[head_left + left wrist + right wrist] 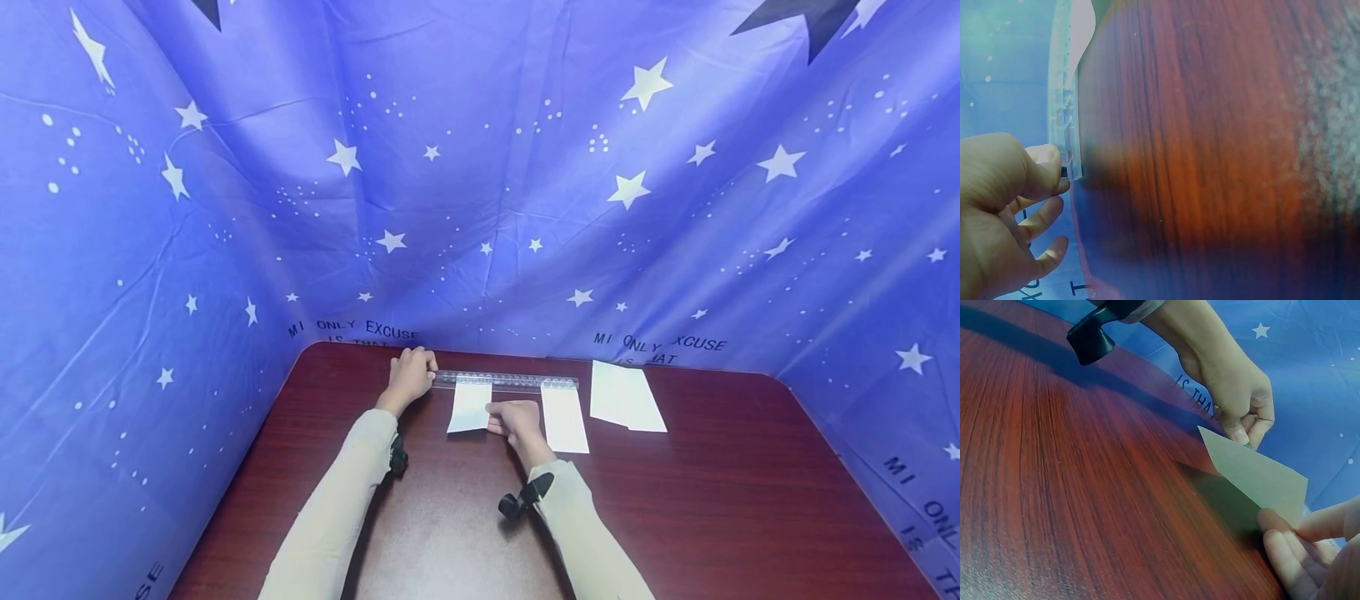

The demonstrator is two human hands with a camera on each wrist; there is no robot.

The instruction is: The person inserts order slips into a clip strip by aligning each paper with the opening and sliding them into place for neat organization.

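A long clear plastic strip (517,382), with a row of small marks or bumps along it, lies across the table's far side. My left hand (409,375) pinches its left end between thumb and forefinger; the other fingers are loosely bent in the left wrist view (1004,200). Just in front of the strip, my right hand (517,419) pinches the right lower edge of a white paper piece (471,404). In the right wrist view this paper (1260,472) tilts up off the table and casts a shadow. A second white paper piece (566,419) meets the strip near its right end.
More white paper pieces (626,396) lie overlapping to the right of the strip. The brown wooden table (750,500) ends at a blue curtain (487,192) printed with stars and words, which stands round its back and sides.
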